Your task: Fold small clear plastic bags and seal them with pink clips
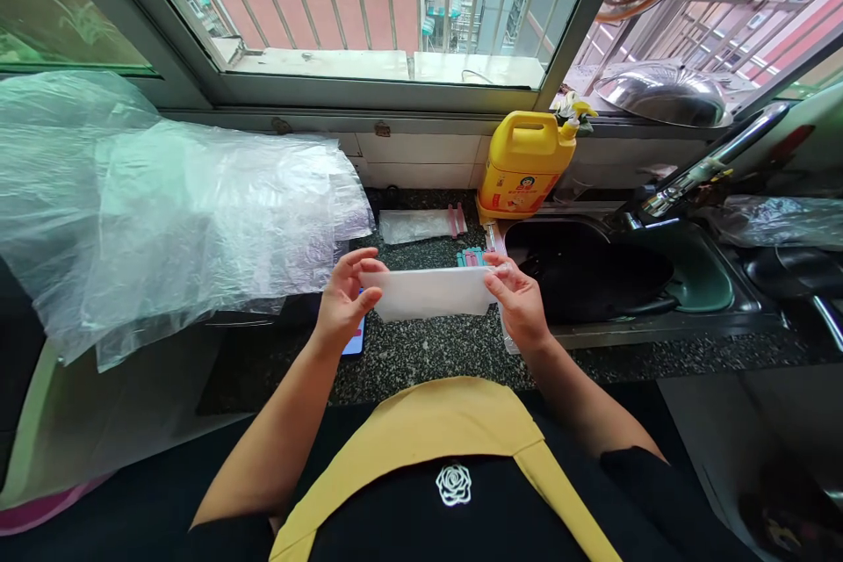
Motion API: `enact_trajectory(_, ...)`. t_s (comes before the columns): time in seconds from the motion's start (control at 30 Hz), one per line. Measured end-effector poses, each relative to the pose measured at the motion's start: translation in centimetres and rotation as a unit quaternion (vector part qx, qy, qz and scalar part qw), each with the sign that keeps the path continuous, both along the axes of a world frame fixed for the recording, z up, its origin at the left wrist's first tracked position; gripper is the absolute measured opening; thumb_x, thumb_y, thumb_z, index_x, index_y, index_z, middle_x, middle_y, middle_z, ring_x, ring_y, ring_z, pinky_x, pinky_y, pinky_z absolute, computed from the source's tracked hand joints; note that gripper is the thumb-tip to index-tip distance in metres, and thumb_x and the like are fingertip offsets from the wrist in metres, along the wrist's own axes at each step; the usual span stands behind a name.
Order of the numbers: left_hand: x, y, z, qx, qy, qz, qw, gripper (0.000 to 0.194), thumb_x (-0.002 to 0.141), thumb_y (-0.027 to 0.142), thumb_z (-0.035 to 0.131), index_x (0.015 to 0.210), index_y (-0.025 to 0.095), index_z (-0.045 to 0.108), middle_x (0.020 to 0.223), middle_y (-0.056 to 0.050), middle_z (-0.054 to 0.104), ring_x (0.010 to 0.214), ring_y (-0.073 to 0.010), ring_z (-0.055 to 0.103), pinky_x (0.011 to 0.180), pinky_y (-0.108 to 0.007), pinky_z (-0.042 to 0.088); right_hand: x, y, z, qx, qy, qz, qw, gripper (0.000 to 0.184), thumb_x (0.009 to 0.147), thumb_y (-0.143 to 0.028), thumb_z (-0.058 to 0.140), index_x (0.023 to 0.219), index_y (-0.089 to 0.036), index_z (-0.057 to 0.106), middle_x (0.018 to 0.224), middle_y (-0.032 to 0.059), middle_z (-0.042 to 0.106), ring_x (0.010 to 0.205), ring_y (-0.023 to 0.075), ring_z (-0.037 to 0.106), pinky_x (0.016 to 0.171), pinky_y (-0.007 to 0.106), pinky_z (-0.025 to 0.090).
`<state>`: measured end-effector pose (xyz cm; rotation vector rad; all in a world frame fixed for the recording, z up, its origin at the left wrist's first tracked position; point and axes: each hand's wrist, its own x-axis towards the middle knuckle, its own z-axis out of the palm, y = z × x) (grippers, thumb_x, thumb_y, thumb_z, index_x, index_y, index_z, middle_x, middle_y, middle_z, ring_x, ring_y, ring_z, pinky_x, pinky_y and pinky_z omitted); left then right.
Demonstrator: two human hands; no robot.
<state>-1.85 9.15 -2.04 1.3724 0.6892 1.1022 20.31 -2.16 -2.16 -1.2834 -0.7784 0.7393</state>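
Note:
A folded, translucent white plastic sheet [435, 294] is stretched level above the counter, with a straight top edge. My left hand [349, 294] pinches its left end between thumb and fingers. At the other end, my right hand [517, 294] grips the corner the same way. Just behind the sheet lies a small bunch of teal and pink plastic sticks [470, 257], partly covered by it. Farther back rests a flat clear plastic packet [414, 226] with pink strips [457, 219] at its right end. A phone [356, 341] with a lit screen shows partly beneath my left hand.
Large clear plastic sheeting [217, 211] covers the left side. A yellow jug with a pump [527, 162] stands against the window wall. To the right, a sink [738, 316] holds a dark pan [593, 272] below a chrome faucet [685, 176]. The speckled counter [421, 369] runs along the front.

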Motion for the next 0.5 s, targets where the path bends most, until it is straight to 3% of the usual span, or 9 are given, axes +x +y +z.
enact_trajectory(0.07,0.37,0.01,0.52,0.027,0.019,0.029,0.999,0.031,0.067,0.046,0.075,0.076,0.018,0.066,0.068,-0.001,0.062,0.064,-0.0111,0.055,0.058,-0.021,0.043,0.04,0.02,0.16,0.002,0.001,0.004,1.0,0.022,0.07,-0.042,0.072,0.062,-0.022,0.065,0.109,0.0033,0.065,0.109,0.0231,0.056,0.098,0.043,0.038)
enact_trajectory(0.17,0.82,-0.2,0.73,0.056,0.041,0.067,0.995,0.032,0.073,0.046,0.069,0.062,0.016,0.062,0.059,0.0,0.056,0.058,-0.0099,0.05,0.055,-0.021,0.04,0.3,0.01,0.28,0.014,0.005,-0.014,1.0,0.025,0.073,-0.045,0.069,0.061,-0.023,0.067,0.104,0.0029,0.066,0.107,0.0225,0.057,0.097,0.042,0.038)
enact_trajectory(0.37,1.07,-0.19,1.14,0.155,0.176,-0.044,0.971,0.031,0.074,0.042,0.068,0.093,0.018,0.067,0.085,-0.006,0.066,0.07,-0.0133,0.056,0.067,-0.025,0.046,0.36,0.05,0.34,-0.001,-0.002,-0.005,1.0,0.03,0.071,-0.049,0.069,0.059,-0.022,0.066,0.099,0.0039,0.066,0.104,0.0229,0.058,0.092,0.039,0.042)
enact_trajectory(0.5,1.08,-0.1,1.22,0.191,0.254,-0.104,0.942,0.018,0.078,0.033,0.063,0.072,0.016,0.067,0.071,-0.005,0.065,0.065,-0.0134,0.057,0.061,-0.024,0.045,0.3,-0.05,0.31,-0.007,-0.007,-0.003,1.0,0.029,0.072,-0.049,0.068,0.06,-0.023,0.066,0.1,0.0036,0.066,0.103,0.0229,0.058,0.088,0.038,0.045)
